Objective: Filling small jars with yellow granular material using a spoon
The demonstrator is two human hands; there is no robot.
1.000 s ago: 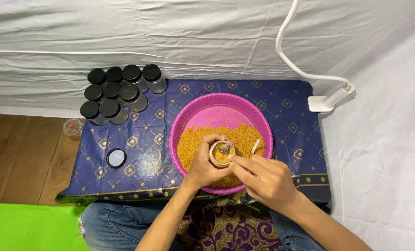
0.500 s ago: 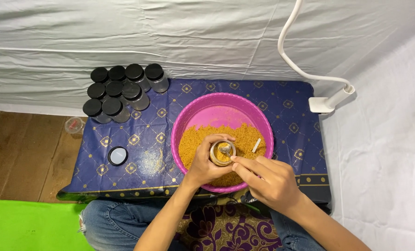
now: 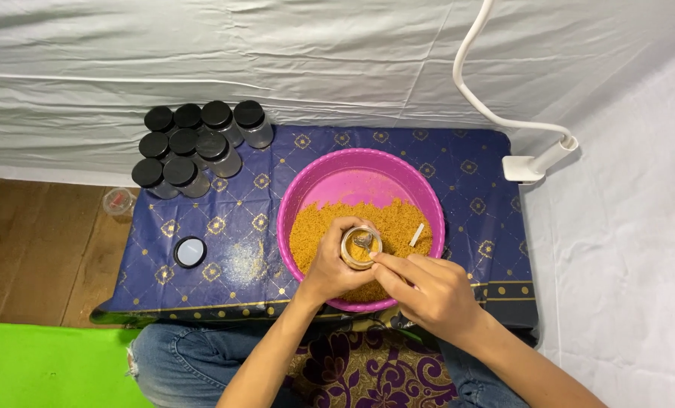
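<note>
Nine capped jars [image 3: 194, 147] are grouped at the far left corner of the tabletop [image 3: 473, 162], their black lids on; whether they are filled cannot be told from above. One small open jar [image 3: 361, 248] is held over the pink basin [image 3: 360, 170], with the left hand [image 3: 336, 264] wrapped closed around its side. The jar's mouth is seen to be nearly full of the orange-yellow grains [image 3: 315, 230] that lie heaped in the near half of the basin. A small metal spoon [image 3: 363, 240] is dipped into that mouth, its handle pinched in the closed fingers of the right hand [image 3: 428, 291]. A loose black lid [image 3: 190, 251] lies on the blue patterned cloth well to the left of the basin (presumably the one belonging to the open jar), beside a dusting of spilled grains [image 3: 243, 261]. Filling of this jar is judged almost complete; capping it is not yet done, and much of the grain is left in the basin.
</note>
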